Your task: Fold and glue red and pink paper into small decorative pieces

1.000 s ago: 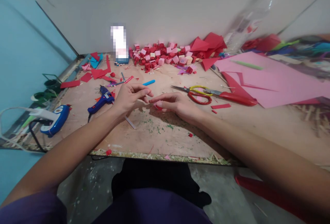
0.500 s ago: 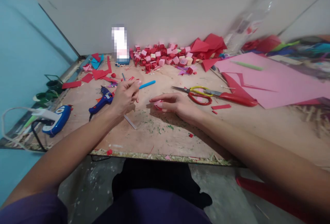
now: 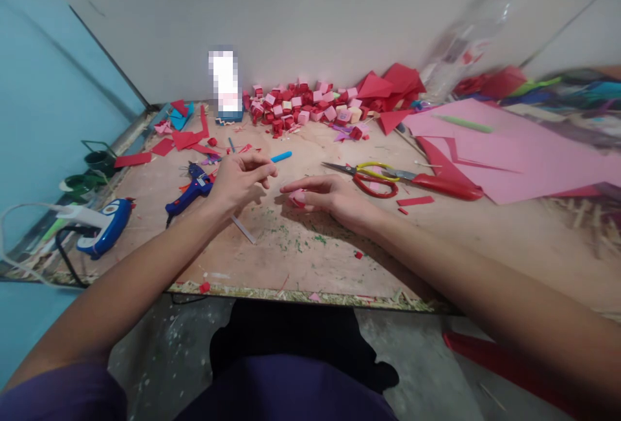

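Observation:
Between the thumb and fingers of my right hand (image 3: 330, 198) is a small folded pink and red paper piece (image 3: 297, 198), held low over the table. Facing it from the left, my left hand (image 3: 245, 178) has its fingers drawn together in a pinch; whatever the fingertips may hold is too small to make out. Just behind that hand lies a blue stick (image 3: 281, 156), its near end hidden. A blue glue gun (image 3: 191, 193) rests left of my left hand. Scissors with yellow and red handles (image 3: 373, 175) lie beyond my right hand.
Many pink and red paper cubes (image 3: 305, 107) are heaped against the wall beside a lit phone (image 3: 226, 81). Pink paper sheets (image 3: 509, 143) and a red-handled cutting tool (image 3: 446, 186) lie right. A blue-and-white corded device (image 3: 109, 227) sits left, near green cups (image 3: 99, 161).
My left hand has shifted slightly right and down, toward my right hand, covering more of the blue stick. My right hand stays in place with the paper piece.

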Demonstrator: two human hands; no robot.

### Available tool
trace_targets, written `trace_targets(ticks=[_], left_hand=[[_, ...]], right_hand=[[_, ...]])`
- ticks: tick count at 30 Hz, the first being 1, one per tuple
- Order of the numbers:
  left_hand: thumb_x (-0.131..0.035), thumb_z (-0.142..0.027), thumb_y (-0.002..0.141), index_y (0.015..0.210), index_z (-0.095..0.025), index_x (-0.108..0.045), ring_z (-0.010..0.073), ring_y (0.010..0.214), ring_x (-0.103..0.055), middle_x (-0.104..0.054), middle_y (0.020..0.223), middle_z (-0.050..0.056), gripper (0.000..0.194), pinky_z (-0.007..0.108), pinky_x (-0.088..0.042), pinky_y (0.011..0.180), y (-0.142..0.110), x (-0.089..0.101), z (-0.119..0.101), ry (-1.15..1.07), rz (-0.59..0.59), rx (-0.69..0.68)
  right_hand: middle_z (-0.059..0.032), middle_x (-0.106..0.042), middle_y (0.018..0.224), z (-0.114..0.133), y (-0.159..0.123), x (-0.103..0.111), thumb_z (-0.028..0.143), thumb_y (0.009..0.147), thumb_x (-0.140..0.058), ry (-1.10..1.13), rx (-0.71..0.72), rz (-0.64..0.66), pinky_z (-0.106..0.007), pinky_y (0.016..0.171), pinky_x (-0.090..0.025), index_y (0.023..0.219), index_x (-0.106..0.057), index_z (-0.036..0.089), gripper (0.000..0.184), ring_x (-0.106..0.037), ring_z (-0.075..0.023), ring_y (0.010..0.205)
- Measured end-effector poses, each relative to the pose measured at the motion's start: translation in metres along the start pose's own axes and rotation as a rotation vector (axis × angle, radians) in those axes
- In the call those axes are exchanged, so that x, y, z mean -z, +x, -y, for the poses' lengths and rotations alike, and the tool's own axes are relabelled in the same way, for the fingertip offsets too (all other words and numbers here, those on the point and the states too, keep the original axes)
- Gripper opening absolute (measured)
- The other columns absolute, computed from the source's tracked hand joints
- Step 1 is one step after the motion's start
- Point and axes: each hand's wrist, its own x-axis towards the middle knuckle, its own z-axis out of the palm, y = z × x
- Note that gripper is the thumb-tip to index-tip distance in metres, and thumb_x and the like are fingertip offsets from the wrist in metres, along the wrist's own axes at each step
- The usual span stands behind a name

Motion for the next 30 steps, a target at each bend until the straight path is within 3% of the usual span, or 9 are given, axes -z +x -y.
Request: trace_targets(ticks=[6, 19, 30], left_hand=[[-0.085, -0.032, 0.074, 0.082, -0.014, -0.075, 0.0145, 0.057, -0.067, -0.076, 0.079, 0.007, 0.022, 0.026, -0.055, 0.054, -0.0022, -0.0005, -0.0013, -0.049, -0.011, -0.009], [-0.081, -0.029, 0.075, 0.079, -0.017, -0.070, 0.0126, 0.057, -0.064, -0.070, 0.070, 0.001, 0.017, 0.032, -0.059, 0.065, -0.0036, -0.0014, -0.0010, -0.061, 0.021, -0.064], [-0.079, -0.025, 0.074, 0.074, -0.018, -0.071, 0.0135, 0.055, -0.064, -0.067, 0.065, 0.000, 0.011, 0.030, -0.057, 0.061, -0.0050, -0.0019, -0.0023, -0.058, 0.010, -0.082]], right_hand=[[-0.0108, -0.079, 0.108, -0.0020, 0.0012, 0.0018, 0.037, 0.087, -0.078, 0.014, 0.007, 0.029, -0.040, 0.088, -0.059, 0.114, -0.083, 0.022, 0.032, -0.071, -0.0258, 0.095], [-0.0119, -0.080, 0.107, 0.0022, -0.0003, -0.0009, 0.035, 0.086, -0.079, 0.026, -0.018, 0.016, -0.041, 0.090, -0.060, 0.112, -0.083, 0.021, 0.030, -0.072, -0.0265, 0.095], [-0.0125, -0.079, 0.113, 0.0012, 0.0007, -0.0015, 0.034, 0.085, -0.079, 0.042, -0.020, 0.020, -0.045, 0.097, -0.058, 0.113, -0.083, 0.019, 0.032, -0.072, -0.0282, 0.100]])
